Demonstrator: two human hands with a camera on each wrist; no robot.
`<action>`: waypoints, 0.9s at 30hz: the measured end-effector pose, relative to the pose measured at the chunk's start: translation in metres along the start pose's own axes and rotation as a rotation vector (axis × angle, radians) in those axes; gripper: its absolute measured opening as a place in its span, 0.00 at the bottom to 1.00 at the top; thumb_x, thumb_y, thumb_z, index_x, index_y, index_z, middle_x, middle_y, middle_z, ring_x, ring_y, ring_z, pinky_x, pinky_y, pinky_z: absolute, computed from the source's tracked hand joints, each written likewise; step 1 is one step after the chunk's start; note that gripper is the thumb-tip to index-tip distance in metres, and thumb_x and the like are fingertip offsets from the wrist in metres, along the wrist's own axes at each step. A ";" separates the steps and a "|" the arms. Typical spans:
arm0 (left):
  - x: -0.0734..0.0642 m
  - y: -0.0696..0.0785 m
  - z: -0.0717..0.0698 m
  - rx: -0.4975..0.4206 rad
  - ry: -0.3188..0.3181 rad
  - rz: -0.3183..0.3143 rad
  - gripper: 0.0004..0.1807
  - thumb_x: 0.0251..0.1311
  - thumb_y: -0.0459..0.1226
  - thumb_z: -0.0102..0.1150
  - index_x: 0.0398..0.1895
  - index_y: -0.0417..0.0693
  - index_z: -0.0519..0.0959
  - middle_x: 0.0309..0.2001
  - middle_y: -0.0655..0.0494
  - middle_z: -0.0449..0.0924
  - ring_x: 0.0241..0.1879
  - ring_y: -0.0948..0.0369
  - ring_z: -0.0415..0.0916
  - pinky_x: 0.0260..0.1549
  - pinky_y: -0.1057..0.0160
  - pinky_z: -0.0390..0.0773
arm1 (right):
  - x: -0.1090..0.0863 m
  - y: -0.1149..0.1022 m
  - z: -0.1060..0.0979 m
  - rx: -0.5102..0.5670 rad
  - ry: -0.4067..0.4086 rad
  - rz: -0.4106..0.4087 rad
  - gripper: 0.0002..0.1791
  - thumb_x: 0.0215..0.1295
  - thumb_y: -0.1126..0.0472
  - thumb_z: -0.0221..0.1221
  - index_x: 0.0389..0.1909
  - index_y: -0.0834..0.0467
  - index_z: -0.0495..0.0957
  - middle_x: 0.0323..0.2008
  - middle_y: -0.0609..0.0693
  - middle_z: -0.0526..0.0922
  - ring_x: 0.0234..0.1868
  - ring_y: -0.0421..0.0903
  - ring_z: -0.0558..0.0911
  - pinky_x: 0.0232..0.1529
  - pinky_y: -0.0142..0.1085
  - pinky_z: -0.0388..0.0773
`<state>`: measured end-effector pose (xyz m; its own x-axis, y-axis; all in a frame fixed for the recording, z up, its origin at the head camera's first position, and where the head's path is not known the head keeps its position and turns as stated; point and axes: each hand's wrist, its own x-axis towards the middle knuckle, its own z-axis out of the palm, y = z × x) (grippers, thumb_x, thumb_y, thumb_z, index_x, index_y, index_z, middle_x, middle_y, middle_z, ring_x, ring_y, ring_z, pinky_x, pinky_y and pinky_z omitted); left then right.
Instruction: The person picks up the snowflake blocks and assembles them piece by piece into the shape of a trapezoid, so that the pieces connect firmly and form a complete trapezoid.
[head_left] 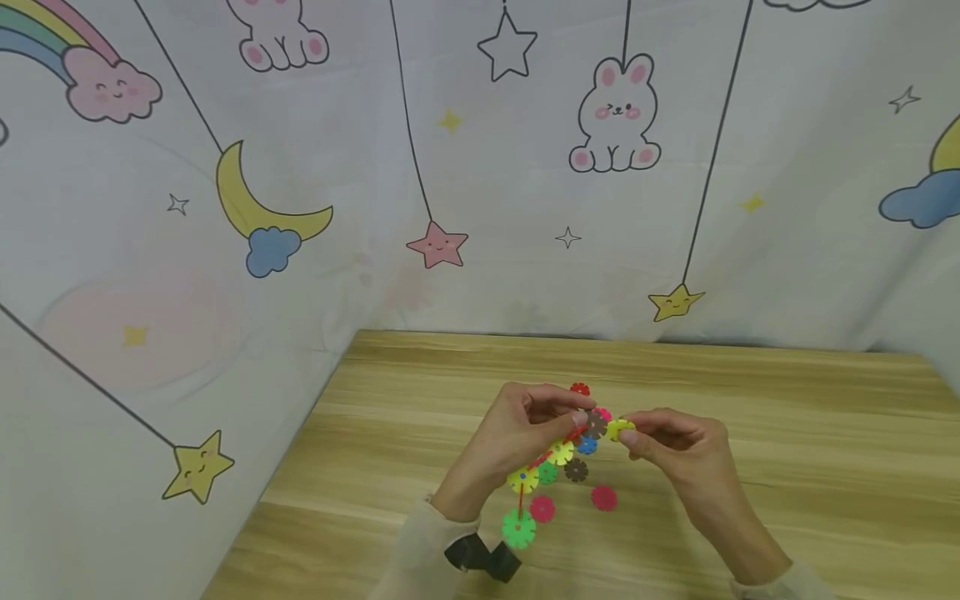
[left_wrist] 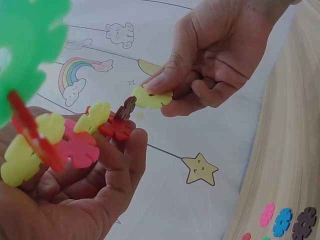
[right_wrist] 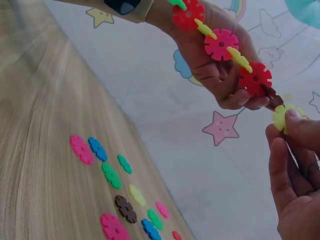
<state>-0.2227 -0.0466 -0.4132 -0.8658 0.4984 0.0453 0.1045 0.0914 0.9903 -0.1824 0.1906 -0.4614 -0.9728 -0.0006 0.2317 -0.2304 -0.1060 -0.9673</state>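
My left hand [head_left: 506, 442] grips a chain of slotted plastic flower discs near its far end. Green, red, yellow and pink discs are linked along it, with a green disc [head_left: 519, 529] at the near end. A brown disc [left_wrist: 126, 107] sticks out past the left fingertips, joined to a red disc [right_wrist: 255, 78]. Between thumb and fingers, my right hand [head_left: 690, 450] pinches a yellow disc [left_wrist: 152, 98]. That yellow disc meets the brown one edge to edge; whether their slots are engaged I cannot tell. Both hands are raised above the table.
Several loose discs lie on the wooden table [head_left: 825, 467] below the hands, among them a pink disc [head_left: 604, 498], a brown disc [right_wrist: 126, 209] and a blue disc [right_wrist: 97, 149]. A printed cloth [head_left: 525, 183] hangs behind the table and along its left side.
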 end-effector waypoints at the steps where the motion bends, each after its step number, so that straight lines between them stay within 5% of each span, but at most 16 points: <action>1: 0.000 0.000 0.000 0.002 -0.002 0.003 0.13 0.73 0.36 0.68 0.55 0.41 0.89 0.50 0.42 0.92 0.49 0.47 0.91 0.44 0.68 0.87 | 0.000 0.000 0.000 0.003 -0.001 -0.002 0.08 0.67 0.76 0.68 0.42 0.64 0.91 0.33 0.43 0.93 0.29 0.37 0.87 0.36 0.32 0.88; 6: 0.001 -0.001 0.001 0.021 0.002 0.001 0.13 0.73 0.37 0.68 0.55 0.40 0.89 0.49 0.44 0.93 0.42 0.62 0.90 0.42 0.69 0.86 | -0.002 0.000 0.001 0.012 -0.014 -0.016 0.09 0.67 0.77 0.68 0.44 0.65 0.90 0.34 0.42 0.92 0.31 0.36 0.87 0.37 0.31 0.88; 16: 0.001 -0.004 0.005 0.038 0.009 -0.012 0.12 0.71 0.35 0.68 0.54 0.44 0.89 0.42 0.40 0.92 0.33 0.65 0.86 0.36 0.71 0.82 | -0.004 0.001 0.001 0.019 -0.036 -0.073 0.08 0.66 0.77 0.68 0.45 0.71 0.88 0.33 0.45 0.90 0.30 0.37 0.83 0.34 0.31 0.85; 27: 0.001 0.000 0.008 0.001 0.005 0.000 0.14 0.70 0.29 0.67 0.56 0.49 0.87 0.27 0.58 0.84 0.28 0.67 0.80 0.32 0.70 0.79 | -0.002 0.006 0.005 0.162 -0.107 -0.199 0.15 0.61 0.82 0.67 0.40 0.62 0.92 0.33 0.44 0.90 0.32 0.36 0.84 0.37 0.29 0.86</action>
<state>-0.2197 -0.0389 -0.4141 -0.8680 0.4944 0.0458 0.1048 0.0923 0.9902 -0.1820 0.1848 -0.4672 -0.8989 -0.0676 0.4330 -0.4009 -0.2719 -0.8748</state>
